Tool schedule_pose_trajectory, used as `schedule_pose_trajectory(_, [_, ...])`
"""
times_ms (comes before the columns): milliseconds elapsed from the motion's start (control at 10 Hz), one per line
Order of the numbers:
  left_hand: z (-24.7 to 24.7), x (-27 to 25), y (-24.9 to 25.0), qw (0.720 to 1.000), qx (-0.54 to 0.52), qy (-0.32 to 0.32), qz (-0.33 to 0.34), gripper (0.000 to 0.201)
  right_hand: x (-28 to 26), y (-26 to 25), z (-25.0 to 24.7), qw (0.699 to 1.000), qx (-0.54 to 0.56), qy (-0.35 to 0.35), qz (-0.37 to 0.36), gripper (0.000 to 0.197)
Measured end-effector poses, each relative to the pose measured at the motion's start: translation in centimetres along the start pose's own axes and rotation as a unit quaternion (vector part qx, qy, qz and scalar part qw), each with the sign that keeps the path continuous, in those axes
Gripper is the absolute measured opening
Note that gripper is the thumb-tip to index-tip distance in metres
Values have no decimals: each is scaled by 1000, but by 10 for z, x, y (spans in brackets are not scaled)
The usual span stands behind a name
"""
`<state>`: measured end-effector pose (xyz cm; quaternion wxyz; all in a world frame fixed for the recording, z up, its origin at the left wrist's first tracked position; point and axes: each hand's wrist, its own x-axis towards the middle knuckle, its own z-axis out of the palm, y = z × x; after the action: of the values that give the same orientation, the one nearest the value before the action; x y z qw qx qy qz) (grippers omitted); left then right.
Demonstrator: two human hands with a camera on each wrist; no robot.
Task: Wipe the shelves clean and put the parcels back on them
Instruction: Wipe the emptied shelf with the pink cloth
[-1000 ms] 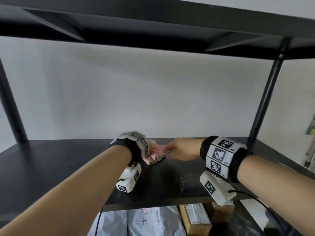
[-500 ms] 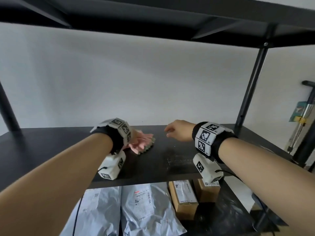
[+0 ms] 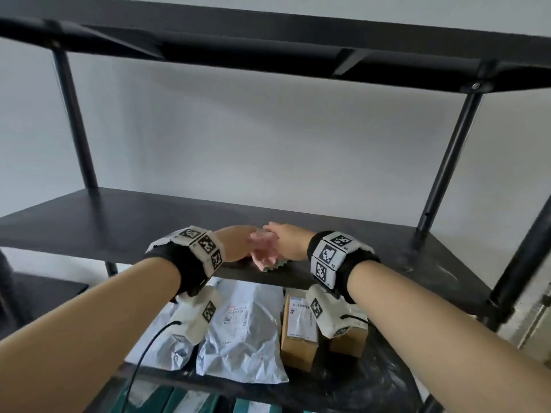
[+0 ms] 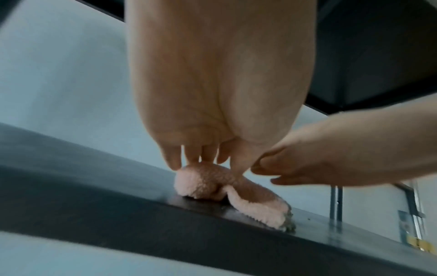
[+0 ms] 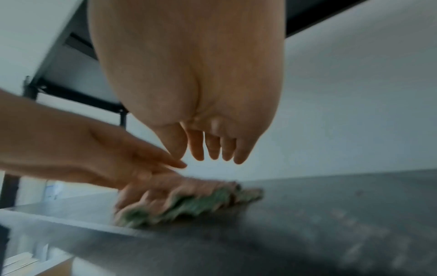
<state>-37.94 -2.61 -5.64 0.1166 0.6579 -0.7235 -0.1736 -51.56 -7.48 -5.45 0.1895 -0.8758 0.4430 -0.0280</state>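
Two hands now meet over the pink cloth (image 3: 264, 257), where half a second ago the right one hung off to the side with nothing in it. The cloth lies bunched near the front edge of the middle shelf (image 3: 119, 225), touching the dark surface, its green underside showing at the fold (clearest from the right wrist). The left hand (image 3: 235, 244) pinches it with fingertips curled down onto the pile; the right hand (image 3: 286, 241) hovers just above with its fingers loose and straight, gripping nothing yet. My guess is a handover, or a refolding of the cloth, so wiping on this shelf is paused rather than finished: pale dusty smears (image 3: 447, 272) show toward the right end. The parcels wait on the shelf below, two grey mailer bags (image 3: 241, 338) and two cardboard boxes (image 3: 299, 332) side by side, none put back yet
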Motion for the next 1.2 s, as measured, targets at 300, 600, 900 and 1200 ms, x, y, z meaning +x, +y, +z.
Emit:
schedule_pose_trajectory(300, [1, -43, -45, 989, 109, 63, -73, 46, 3, 35, -4, 999, -6, -27, 43, 3])
schedule_pose_trajectory(600, [0, -33, -53, 987, 134, 63, -70, 38, -6, -14, 34, 997, -50, 10, -54, 23])
schedule_pose_trajectory(900, [2, -40, -76, 990, 90, 92, -58, 35, -7, 92, 1, 984, -138, -46, 101, 18])
schedule_pose_trajectory(1200, [-17, -18, -82, 987, 121, 86, -57, 36, 54, -27, 32, 1000, 24, -5, -14, 20])
